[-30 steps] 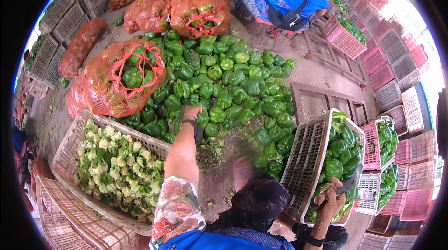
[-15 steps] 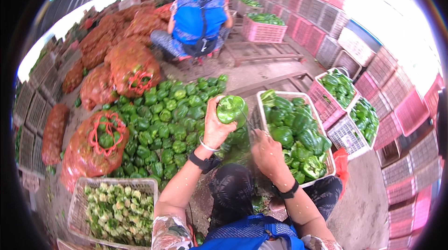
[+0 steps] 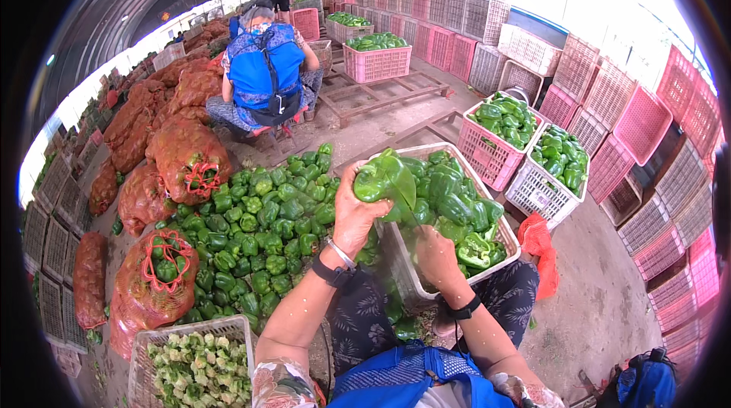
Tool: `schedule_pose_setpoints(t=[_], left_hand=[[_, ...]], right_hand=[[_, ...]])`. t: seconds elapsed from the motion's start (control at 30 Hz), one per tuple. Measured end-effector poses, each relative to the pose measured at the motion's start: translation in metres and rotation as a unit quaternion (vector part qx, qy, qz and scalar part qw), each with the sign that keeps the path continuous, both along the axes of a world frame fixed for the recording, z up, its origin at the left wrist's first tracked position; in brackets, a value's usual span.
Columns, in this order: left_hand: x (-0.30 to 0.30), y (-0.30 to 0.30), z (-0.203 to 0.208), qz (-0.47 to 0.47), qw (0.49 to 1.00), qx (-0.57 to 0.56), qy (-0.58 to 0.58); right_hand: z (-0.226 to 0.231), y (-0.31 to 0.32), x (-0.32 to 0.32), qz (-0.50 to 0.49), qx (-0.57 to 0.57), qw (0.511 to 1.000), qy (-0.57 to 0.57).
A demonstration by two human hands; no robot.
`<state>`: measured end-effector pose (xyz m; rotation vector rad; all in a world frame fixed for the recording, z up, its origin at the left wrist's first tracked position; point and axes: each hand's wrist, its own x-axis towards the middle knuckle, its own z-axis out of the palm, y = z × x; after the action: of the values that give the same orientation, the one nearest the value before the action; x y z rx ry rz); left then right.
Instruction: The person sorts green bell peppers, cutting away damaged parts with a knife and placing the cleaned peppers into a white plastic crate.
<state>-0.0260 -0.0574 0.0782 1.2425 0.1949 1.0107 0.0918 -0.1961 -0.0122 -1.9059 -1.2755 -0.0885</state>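
Observation:
My left hand [image 3: 354,214] is raised in front of me, its fingers wrapped round a green bell pepper [image 3: 378,179]. The pepper looks cut open, with a flap of its wall standing out to the right. Lower and to the right, my right hand [image 3: 438,257] is closed by the near left rim of a pale crate [image 3: 499,265] of green peppers. Motion blurs its fingers, and what they hold is not clear. A cut pepper [image 3: 474,250] lies on top in that crate. Beyond my left forearm, a wide heap of whole peppers [image 3: 255,217] covers the floor.
At lower left stands a crate [image 3: 247,332] of pale pepper cores. Red mesh sacks [image 3: 152,294] line the left side. Filled pink [image 3: 491,153] and white [image 3: 541,195] crates stand at right, before stacked crates. A person in blue [image 3: 266,73] sits ahead; a low wooden frame [image 3: 381,96] lies nearby.
The view has shifted right and up. My right hand has dropped away from the pepper toward the crate's near rim. The held pepper is turned and now shows a parted flap.

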Motion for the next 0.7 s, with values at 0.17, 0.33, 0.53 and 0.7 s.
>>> schedule_pose_setpoints(t=[0.17,0.33,0.53,0.7], left_hand=[[0.007,-0.001,-0.017,-0.104,0.972,-0.190,-0.095],[0.008,-0.024,0.001,-0.108,0.976,-0.172,-0.076],[0.017,-0.060,-0.051,-0.193,0.967,-0.057,0.154],[0.014,-0.065,-0.061,-0.293,0.928,-0.211,0.090]], right_hand=[[-0.004,-0.039,0.030,-0.010,-0.087,0.995,-0.050],[0.010,-0.068,0.047,-0.047,0.048,0.995,0.075],[0.065,-0.061,0.029,0.097,0.095,0.988,0.078],[0.042,-0.081,0.046,0.119,0.051,0.936,0.327]])
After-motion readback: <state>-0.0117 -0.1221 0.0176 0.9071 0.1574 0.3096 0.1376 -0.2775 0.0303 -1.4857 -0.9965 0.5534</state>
